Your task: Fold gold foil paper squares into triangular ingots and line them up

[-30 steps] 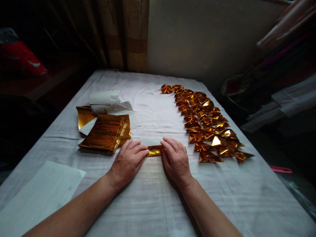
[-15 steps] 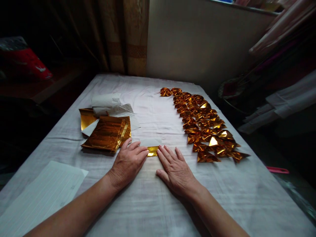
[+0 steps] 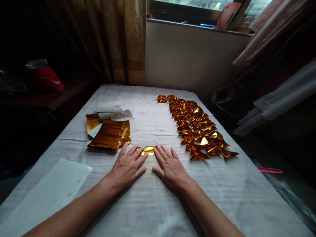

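Dim room, daylight from the window (image 3: 202,4) ahead; dark, stretched edges.

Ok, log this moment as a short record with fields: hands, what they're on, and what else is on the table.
left hand: flat, fingers spread, fingertips on the gold foil piece
right hand: flat, fingertips at the same piece's right end
foil piece: a narrow folded strip on the white cloth
stack of gold sheets: beyond the left hand, white paper behind it
folded gold shapes: rows to the right
lined white sheet: near left corner
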A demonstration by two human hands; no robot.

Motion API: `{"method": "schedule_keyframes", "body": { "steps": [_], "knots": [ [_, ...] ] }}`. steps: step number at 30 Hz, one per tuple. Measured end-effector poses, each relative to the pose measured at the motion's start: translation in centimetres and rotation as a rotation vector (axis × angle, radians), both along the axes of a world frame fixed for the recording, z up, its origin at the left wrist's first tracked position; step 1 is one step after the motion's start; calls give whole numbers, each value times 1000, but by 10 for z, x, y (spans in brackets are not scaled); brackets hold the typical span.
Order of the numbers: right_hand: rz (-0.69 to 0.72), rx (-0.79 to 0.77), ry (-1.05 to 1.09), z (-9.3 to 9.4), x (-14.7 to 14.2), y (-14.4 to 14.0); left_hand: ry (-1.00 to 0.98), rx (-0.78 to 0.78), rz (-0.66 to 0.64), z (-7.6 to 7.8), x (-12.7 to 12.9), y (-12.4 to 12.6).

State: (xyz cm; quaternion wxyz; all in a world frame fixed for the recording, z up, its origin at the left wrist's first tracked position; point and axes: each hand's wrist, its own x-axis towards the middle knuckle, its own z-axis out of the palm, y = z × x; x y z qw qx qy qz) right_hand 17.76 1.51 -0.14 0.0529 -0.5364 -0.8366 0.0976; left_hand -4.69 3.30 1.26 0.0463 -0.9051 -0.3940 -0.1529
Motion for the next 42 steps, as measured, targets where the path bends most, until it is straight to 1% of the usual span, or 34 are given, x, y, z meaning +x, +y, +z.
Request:
{"method": "schedule_keyframes", "body": {
  "steps": [7, 12, 15, 18, 21, 23, 25, 27, 28, 30, 33, 36, 42],
  "knots": [
    [2, 5, 1, 0, 0, 0, 14, 46, 42, -5, -19, -6],
    [-7, -5, 2, 2, -1, 0, 30, 54, 8, -6, -24, -5],
    [-24, -15, 7, 3, -2, 1, 32, 56, 21, -8, -22, -6],
    [-78, -12, -4, 5, -6, 1, 29, 57, 58, -12, -14, -11],
    [-143, 44, -14, 5, -11, -2, -4, 44, 98, -15, -2, -18],
    [-106, 105, -3, 4, -14, -6, -21, 32, 106, -17, 5, -22],
    [-14, 138, 20, 2, -15, -11, -31, 30, 102, -19, 9, -25],
    [45, 125, 31, 0, -15, -16, -39, 37, 100, -21, 10, -28],
    [45, 110, 30, -1, -13, -19, -42, 41, 102, -22, 10, -29],
    [4, 74, 16, -2, -10, -23, -43, 44, 108, -21, 10, -31],
    [-97, 28, -3, 0, -3, -27, -38, 40, 118, -19, 9, -33],
    [-178, 10, -3, 3, -1, -30, -54, 39, 124, -17, 9, -34],
    [-245, 19, 29, 2, -7, -32, -98, 57, 118, -16, 8, -37]
  ]
}}
